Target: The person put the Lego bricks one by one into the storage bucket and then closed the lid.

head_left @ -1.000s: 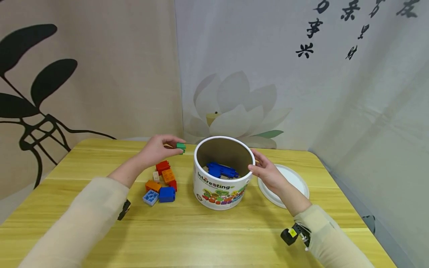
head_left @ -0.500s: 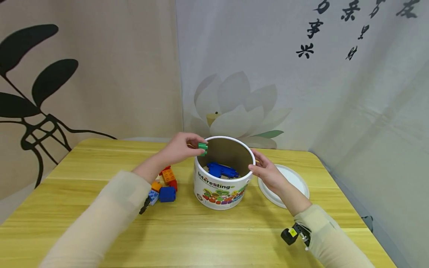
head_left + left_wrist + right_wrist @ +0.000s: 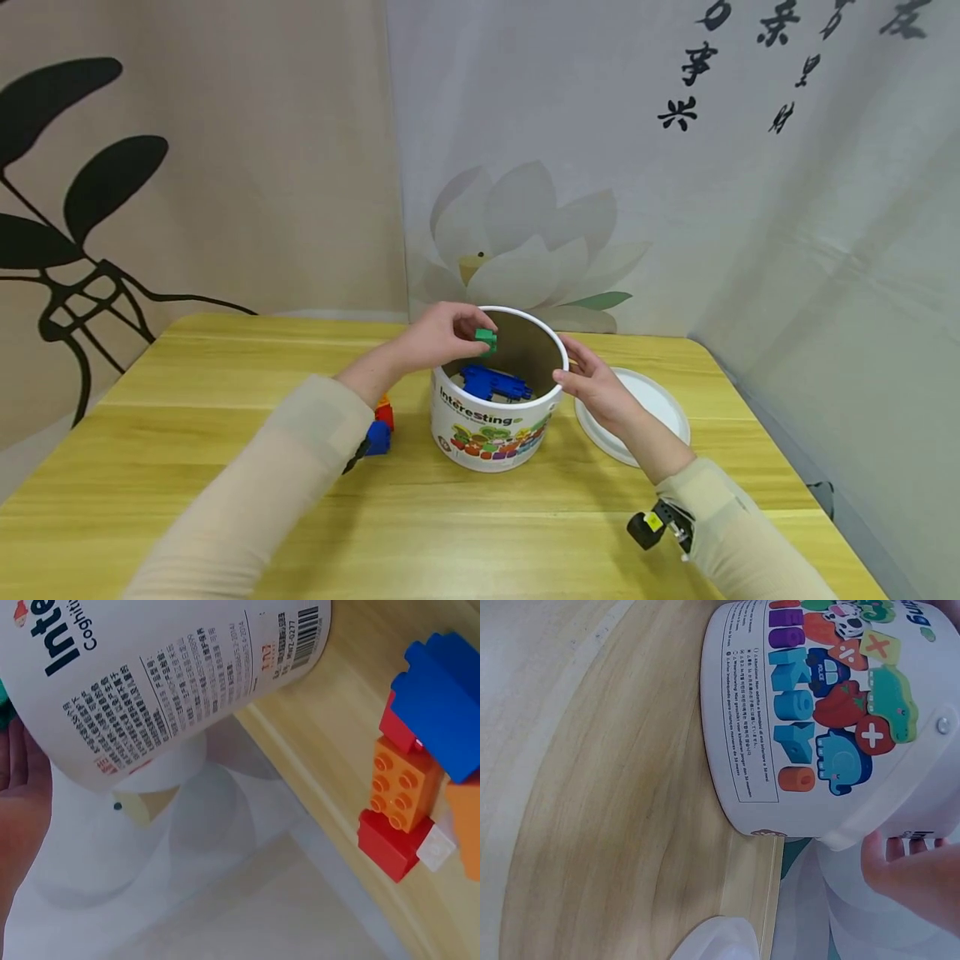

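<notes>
My left hand (image 3: 442, 337) pinches a green toy brick (image 3: 486, 340) between thumb and fingers, over the opening of a white round bucket (image 3: 491, 433). Blue toy pieces (image 3: 491, 383) lie inside the bucket. On the bucket's right side my right hand (image 3: 596, 383) grips the rim, thumb toward the front and fingers behind. In the right wrist view that hand (image 3: 911, 870) is at the bucket's upper edge, by its white handle (image 3: 900, 787). The left wrist view catches only a sliver of the green brick (image 3: 4, 705) beside the bucket's printed wall (image 3: 172, 682).
Loose bricks lie left of the bucket, partly hidden by my left forearm: a blue brick (image 3: 442, 705), an orange brick (image 3: 401, 784), a red brick (image 3: 386, 844) and a small white one (image 3: 437, 847). A white lid (image 3: 663, 404) rests on the wooden table (image 3: 480, 533) at right.
My left hand has carried the green brick rightward from beside the loose bricks to over the bucket's opening. The right hand has stayed on the rim.
</notes>
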`<state>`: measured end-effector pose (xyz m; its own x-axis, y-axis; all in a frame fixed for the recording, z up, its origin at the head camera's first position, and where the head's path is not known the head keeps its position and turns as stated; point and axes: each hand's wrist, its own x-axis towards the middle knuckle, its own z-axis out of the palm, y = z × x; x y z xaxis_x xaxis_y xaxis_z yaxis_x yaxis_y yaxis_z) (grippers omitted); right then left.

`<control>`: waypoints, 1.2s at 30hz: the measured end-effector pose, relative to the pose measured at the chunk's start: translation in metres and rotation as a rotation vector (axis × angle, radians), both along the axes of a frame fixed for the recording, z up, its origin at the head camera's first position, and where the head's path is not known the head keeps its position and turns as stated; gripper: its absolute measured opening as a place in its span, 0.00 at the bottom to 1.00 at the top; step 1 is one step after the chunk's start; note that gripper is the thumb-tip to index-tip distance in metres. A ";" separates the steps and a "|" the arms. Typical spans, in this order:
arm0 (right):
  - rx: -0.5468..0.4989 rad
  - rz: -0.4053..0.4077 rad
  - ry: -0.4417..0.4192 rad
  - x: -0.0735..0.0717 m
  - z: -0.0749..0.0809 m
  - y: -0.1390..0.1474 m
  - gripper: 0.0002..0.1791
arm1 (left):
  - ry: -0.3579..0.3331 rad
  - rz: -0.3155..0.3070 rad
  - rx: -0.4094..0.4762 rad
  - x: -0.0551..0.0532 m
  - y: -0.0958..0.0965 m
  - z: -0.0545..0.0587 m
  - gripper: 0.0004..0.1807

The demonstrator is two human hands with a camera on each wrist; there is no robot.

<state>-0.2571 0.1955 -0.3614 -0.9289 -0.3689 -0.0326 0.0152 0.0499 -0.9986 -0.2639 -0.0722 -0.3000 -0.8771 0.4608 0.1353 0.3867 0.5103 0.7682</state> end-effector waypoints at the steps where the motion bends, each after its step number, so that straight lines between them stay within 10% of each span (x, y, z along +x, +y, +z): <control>1: 0.001 0.000 0.001 0.000 0.000 0.000 0.37 | -0.001 -0.005 -0.003 0.000 0.001 -0.001 0.14; 12: -0.009 0.007 -0.004 0.001 -0.003 0.001 0.37 | 0.002 -0.056 0.060 0.000 0.005 -0.008 0.14; 21: 0.006 0.009 0.010 0.000 -0.002 0.002 0.36 | 0.018 0.057 0.096 0.006 -0.042 -0.009 0.14; 36: 0.003 0.000 0.005 0.001 -0.001 0.000 0.36 | -0.070 0.239 -0.029 0.032 -0.147 -0.073 0.18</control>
